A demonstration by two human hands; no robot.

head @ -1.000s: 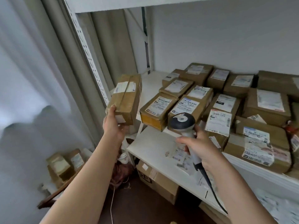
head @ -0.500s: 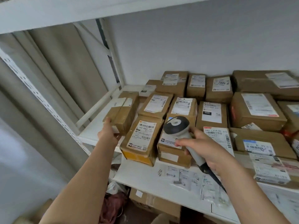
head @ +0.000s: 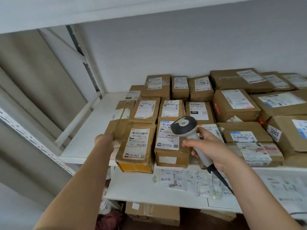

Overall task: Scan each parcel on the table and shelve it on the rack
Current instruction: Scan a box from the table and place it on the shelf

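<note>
On rack shelf, cardboard parcels, left hand holding parcel

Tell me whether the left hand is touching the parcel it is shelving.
Touching. The head view shows the left hand against the near end of the brown parcel, which lies on the shelf.

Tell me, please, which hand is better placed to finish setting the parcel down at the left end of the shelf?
Left. The left hand already holds the parcel at the shelf beside the row; the right hand grips the scanner.

Left hand holds parcel (shelved).
</note>
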